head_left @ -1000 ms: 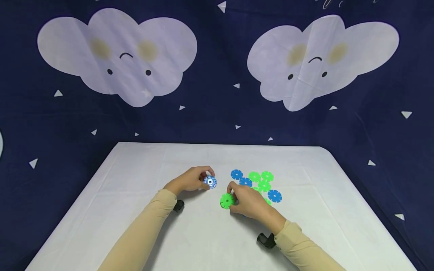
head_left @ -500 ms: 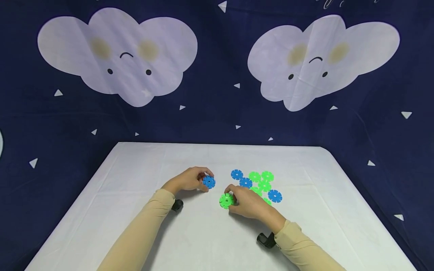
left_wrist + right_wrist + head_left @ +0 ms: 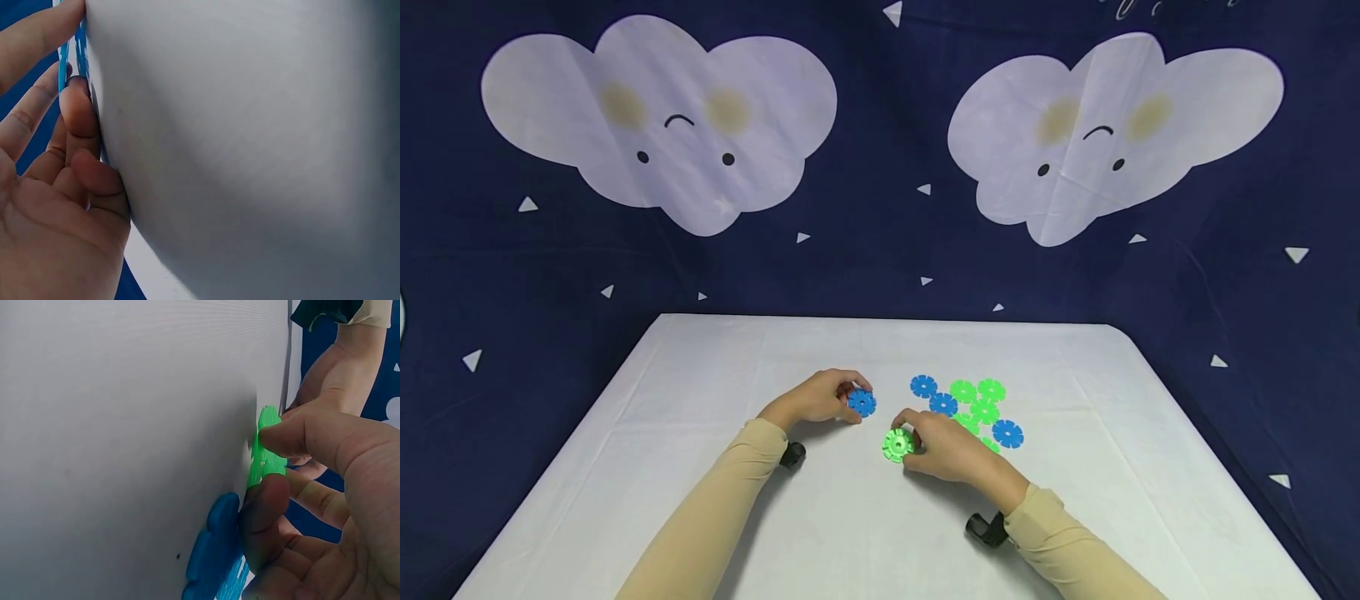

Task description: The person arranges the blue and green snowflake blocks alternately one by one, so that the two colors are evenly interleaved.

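Note:
In the head view my left hand pinches a blue notched snowflake disc between thumb and fingers, low over the white table. Its blue edge shows nearly side-on in the left wrist view, between the fingers. To the right and nearer the body, my right hand grips a bright green snowflake disc by its right side. The right wrist view shows thumb and fingertip on this green disc, close to the tabletop. A small gap separates the two held discs.
Right of the hands, loose snowflake discs lie flat on the white table: a blue one, a green one, another blue one and several more. The right hand partly covers this group. A dark blue cloth hangs behind.
The right hand has shifted slightly left with the green disc. The left hand has moved slightly left; its blue disc has lost the bright sheen it showed a second ago.

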